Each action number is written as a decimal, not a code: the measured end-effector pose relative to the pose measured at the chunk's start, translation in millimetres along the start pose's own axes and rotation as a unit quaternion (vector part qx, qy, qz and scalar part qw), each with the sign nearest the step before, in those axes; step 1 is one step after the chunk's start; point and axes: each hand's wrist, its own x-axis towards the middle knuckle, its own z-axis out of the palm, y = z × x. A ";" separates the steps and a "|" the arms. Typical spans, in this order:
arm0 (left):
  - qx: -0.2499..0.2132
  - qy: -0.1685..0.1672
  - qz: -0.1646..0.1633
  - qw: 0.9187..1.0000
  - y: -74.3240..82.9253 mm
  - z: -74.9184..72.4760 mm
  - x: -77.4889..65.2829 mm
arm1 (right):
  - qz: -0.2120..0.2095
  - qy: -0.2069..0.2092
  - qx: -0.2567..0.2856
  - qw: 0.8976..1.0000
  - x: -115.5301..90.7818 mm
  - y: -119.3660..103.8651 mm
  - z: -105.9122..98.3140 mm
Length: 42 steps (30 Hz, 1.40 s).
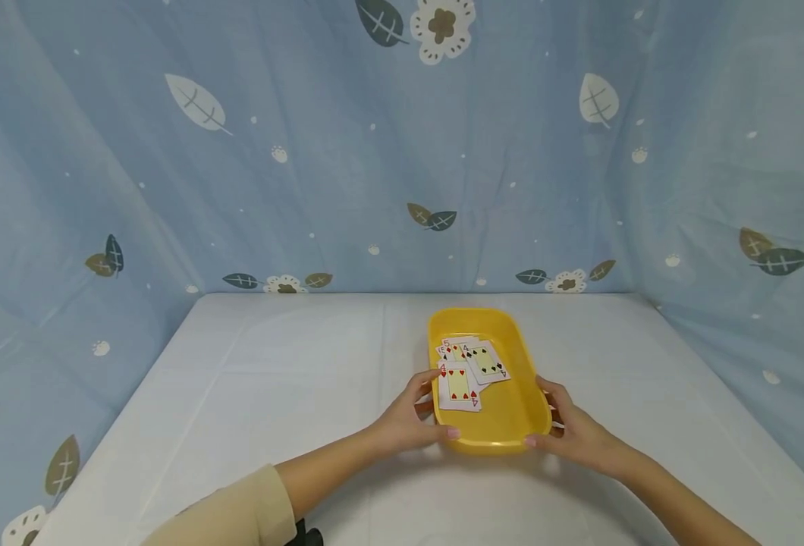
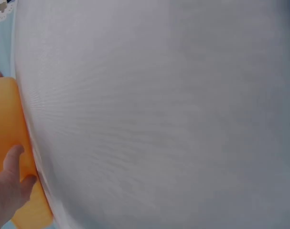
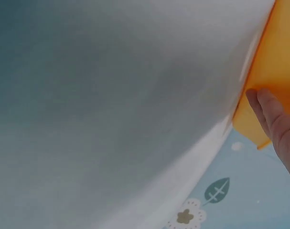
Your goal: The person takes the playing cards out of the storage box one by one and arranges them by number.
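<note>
A shallow yellow plastic tray (image 1: 511, 413) lies right of the middle of the white table, its long side running away from me. Several playing cards (image 1: 460, 385) lie face up and overlapping in its left half, a four of hearts nearest to me and a four of spades beside it. My left hand (image 1: 409, 421) holds the tray's left near corner, thumb at the front rim and fingers along the side. At the opposite near corner, my right hand (image 1: 582, 436) grips it likewise. Both wrist views show fingertips against the tray's outer wall (image 2: 6, 119) (image 3: 278, 57).
A white cloth covers the table (image 1: 293, 364). Blue curtains (image 1: 347, 167) with leaf and flower prints hang along its back and both sides. Below the left sleeve (image 1: 238, 512) a small black object (image 1: 306, 535) shows at the bottom edge of the head view.
</note>
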 end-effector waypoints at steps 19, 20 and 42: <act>-0.012 -0.001 -0.005 1.000 -7.6 -33.1 -15.2 | -0.001 -0.012 0.003 1.000 15.2 -16.9 21.3; -0.013 -0.002 -0.004 1.000 -7.6 -34.0 -16.6 | 0.006 -0.012 0.004 1.000 15.1 -17.8 22.5; 0.003 -0.003 -0.027 1.000 -1.6 -36.4 -28.5 | 0.021 -0.003 0.171 0.985 10.3 -12.7 37.6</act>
